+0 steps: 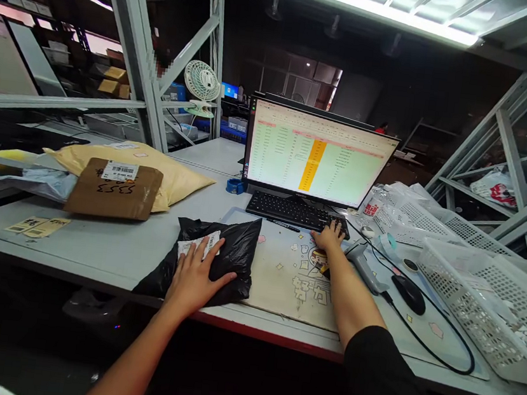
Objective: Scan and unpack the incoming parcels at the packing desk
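Flat on a black plastic mailer bag [242, 252] lies my left hand [197, 276], fingers spread across its white label [213, 240]. The bag rests at the table's front edge. My right hand [330, 236] reaches to the right end of the black keyboard [285, 210], its fingers stretched over the number keys. Behind the keyboard a monitor [278, 154] shows a spreadsheet with an orange column. A grey barcode scanner [366, 271] lies beside my right forearm. A black marker [283, 225] sits just in front of the keyboard.
To the left lie a brown cardboard parcel [114, 195] and a yellow padded mailer [184, 178]. White plastic baskets [476, 300] stand on the right, near a black mouse [408, 295] and a looping cable. A blue tape roll [235, 186] sits left of the monitor. Metal posts [138, 47] frame the table.
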Available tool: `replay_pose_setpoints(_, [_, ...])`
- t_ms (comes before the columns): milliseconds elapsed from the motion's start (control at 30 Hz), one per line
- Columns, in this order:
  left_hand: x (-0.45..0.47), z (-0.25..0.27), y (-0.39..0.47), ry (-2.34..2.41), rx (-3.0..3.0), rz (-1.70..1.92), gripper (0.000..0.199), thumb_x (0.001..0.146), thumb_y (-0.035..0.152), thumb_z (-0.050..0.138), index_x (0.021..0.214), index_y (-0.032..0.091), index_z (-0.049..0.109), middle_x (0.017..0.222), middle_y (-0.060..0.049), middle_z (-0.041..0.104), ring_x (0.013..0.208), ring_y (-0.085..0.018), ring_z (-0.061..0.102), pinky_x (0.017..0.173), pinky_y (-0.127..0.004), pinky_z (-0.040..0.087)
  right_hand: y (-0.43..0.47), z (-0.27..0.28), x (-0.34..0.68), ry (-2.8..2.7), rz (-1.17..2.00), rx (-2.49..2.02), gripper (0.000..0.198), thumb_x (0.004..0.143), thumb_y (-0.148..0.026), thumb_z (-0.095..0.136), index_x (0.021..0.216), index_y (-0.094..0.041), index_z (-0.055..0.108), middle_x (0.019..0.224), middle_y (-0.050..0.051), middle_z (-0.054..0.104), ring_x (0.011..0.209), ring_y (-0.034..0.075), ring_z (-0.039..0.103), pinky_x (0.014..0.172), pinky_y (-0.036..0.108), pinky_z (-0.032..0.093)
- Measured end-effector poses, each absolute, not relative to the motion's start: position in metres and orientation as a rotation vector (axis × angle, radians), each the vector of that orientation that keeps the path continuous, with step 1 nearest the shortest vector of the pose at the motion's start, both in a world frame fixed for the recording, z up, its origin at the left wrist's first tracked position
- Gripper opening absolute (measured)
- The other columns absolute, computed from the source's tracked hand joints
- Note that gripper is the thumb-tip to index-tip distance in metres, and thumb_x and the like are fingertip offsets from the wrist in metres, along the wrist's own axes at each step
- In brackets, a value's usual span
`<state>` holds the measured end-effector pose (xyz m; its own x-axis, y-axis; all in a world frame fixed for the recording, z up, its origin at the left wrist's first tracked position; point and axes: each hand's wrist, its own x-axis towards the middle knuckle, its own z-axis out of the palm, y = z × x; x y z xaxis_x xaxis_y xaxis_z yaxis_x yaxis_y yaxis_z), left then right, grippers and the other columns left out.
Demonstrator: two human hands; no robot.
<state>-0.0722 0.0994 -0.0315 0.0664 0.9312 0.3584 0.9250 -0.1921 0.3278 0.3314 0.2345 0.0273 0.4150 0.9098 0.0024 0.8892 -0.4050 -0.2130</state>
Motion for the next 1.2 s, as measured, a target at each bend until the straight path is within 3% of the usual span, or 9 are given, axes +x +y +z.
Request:
replay_pose_setpoints(133, [-0.077, -0.028, 0.092, 1.863, 2.392, 0.910, 0.080, 0.097, 0.061, 0.066, 0.165, 0.024, 0.047, 0.176, -0.014, 0.030, 0.163, -0.043, 0.025, 0.131, -0.063, 0.029, 0.206, 0.048, 0.327, -1.694, 0.172, -2.335, 0.068, 0.111, -0.048, 0.040, 0.163, -0.004, 0.043, 0.176, 0.023, 0.025, 0.163, 0.038, 0.023, 0.130, 0.055, 0.025])
replay_pose_setpoints(267, [-0.096, -0.028, 0.075, 1.561, 2.666, 0.621, 0.118, 0.073, 0.071, 0.087, 0.170, 0.029, 0.035, 0.180, -0.014, 0.012, 0.164, -0.047, 0.012, 0.129, -0.068, 0.026, 0.132, 0.041, 0.330, -1.928, 0.252, -2.121, 0.058, 0.107, -0.042, 0.055, 0.158, -0.015, 0.053, 0.146, 0.017, 0.067, 0.134, 0.029, 0.063, 0.115, 0.038, 0.046])
replay_pose_setpoints(367, [-0.113, -0.027, 0.070, 1.483, 2.767, 0.393, 0.126, 0.068, 0.054, 0.097, 0.171, 0.040, 0.026, 0.180, -0.008, 0.003, 0.163, -0.049, 0.012, 0.127, -0.067, 0.033, 0.070, 0.006, 0.350, -2.074, 0.186, -2.006, 0.057, 0.102, -0.039, 0.061, 0.155, -0.018, 0.057, 0.148, 0.016, 0.065, 0.135, 0.033, 0.062, 0.115, 0.044, 0.048])
replay_pose_setpoints(567, [-0.134, -0.017, 0.081, 1.249, 2.894, 0.239, 0.091, 0.088, 0.041, 0.083, 0.166, 0.049, 0.037, 0.179, -0.001, 0.010, 0.162, -0.044, 0.023, 0.125, -0.060, 0.040, 0.021, -0.036, 0.388, -1.894, 0.015, -1.996, 0.050, 0.106, -0.032, 0.044, 0.150, -0.017, 0.061, 0.149, 0.017, 0.062, 0.140, 0.033, 0.058, 0.116, 0.048, 0.050])
replay_pose_setpoints(733, [-0.138, -0.030, 0.058, 1.197, 2.963, 0.480, 0.051, 0.102, 0.022, 0.048, 0.147, 0.034, 0.068, 0.166, -0.006, 0.048, 0.152, -0.035, 0.050, 0.118, -0.049, 0.050, 0.019, -0.020, 0.375, -1.776, 0.008, -1.861, 0.055, 0.105, -0.034, 0.038, 0.151, -0.011, 0.058, 0.141, 0.020, 0.064, 0.129, 0.033, 0.063, 0.115, 0.052, 0.050])
replay_pose_setpoints(833, [-0.129, -0.017, 0.043, 1.356, 2.811, 0.798, 0.049, 0.100, 0.018, 0.035, 0.120, 0.022, 0.079, 0.122, -0.013, 0.079, 0.106, -0.028, 0.078, 0.089, -0.035, 0.060, 0.011, 0.000, 0.358, -1.727, 0.015, -1.698, 0.055, 0.105, -0.037, 0.037, 0.149, -0.011, 0.059, 0.135, 0.021, 0.067, 0.124, 0.034, 0.065, 0.112, 0.054, 0.052])
replay_pose_setpoints(933, [-0.104, 0.024, 0.040, 1.811, 2.391, 1.213, 0.043, 0.102, 0.029, 0.034, 0.112, 0.016, 0.074, 0.077, -0.011, 0.074, 0.070, -0.028, 0.073, 0.067, -0.034, 0.051, -0.011, 0.033, 0.327, -1.767, 0.033, -1.445, 0.048, 0.107, -0.039, 0.043, 0.144, -0.017, 0.063, 0.135, 0.017, 0.070, 0.126, 0.032, 0.066, 0.110, 0.050, 0.054])
replay_pose_setpoints(1033, [-0.062, 0.068, 0.048, 1.888, 2.118, 1.448, 0.037, 0.104, 0.031, 0.035, 0.105, 0.016, 0.068, 0.081, -0.013, 0.071, 0.074, -0.027, 0.068, 0.067, -0.033, 0.044, -0.047, 0.073, 0.280, -1.919, 0.085, -1.181, 0.041, 0.110, -0.036, 0.049, 0.148, -0.027, 0.062, 0.130, 0.010, 0.072, 0.119, 0.027, 0.070, 0.102, 0.043, 0.059])
replay_pose_setpoints(1200, [0.005, 0.101, 0.069, 1.579, 2.018, 1.335, 0.031, 0.107, 0.031, 0.043, 0.099, 0.015, 0.069, 0.092, -0.012, 0.072, 0.088, -0.027, 0.068, 0.086, -0.035, 0.050, -0.081, 0.102, 0.215, -2.307, -0.029, -1.099, 0.046, 0.111, -0.036, 0.050, 0.155, -0.031, 0.058, 0.119, 0.009, 0.071, 0.095, 0.023, 0.072, 0.080, 0.033, 0.060])
